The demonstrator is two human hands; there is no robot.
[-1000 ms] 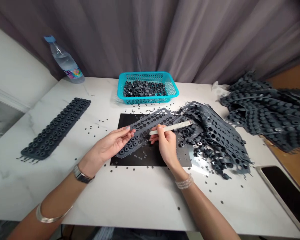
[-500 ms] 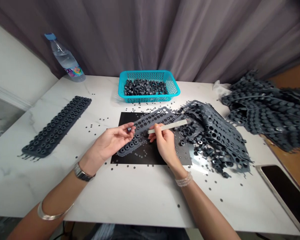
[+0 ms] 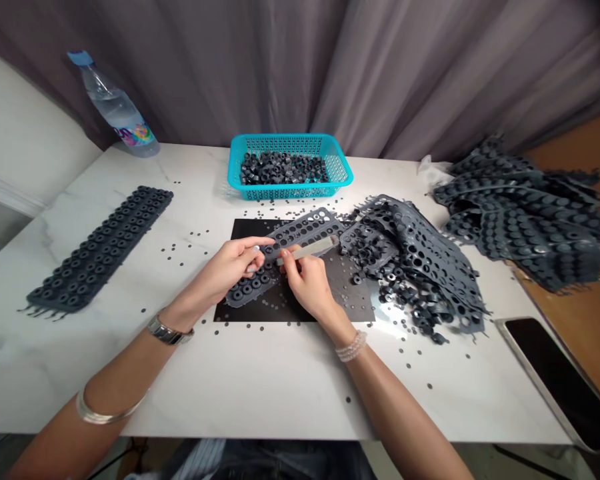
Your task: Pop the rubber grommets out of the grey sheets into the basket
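The grey perforated strip (image 3: 300,231) lay slantwise over the black mat (image 3: 347,293), dark rings seated in its near end. The right hand (image 3: 310,283) was closed on a pale stick (image 3: 313,249) above it. The left hand (image 3: 227,270) was curled at the strip; whether its fingertips gripped a piece could not be determined. Beyond stood a turquoise basket (image 3: 290,194) of rings; a phone (image 3: 560,380) lay at far right.

The left arm (image 3: 130,377) wears a silver metal-link watch (image 3: 170,331) and a smooth silver bangle (image 3: 100,418); the right arm (image 3: 395,400) has a clear, beaded, multi-strand bracelet (image 3: 353,347).
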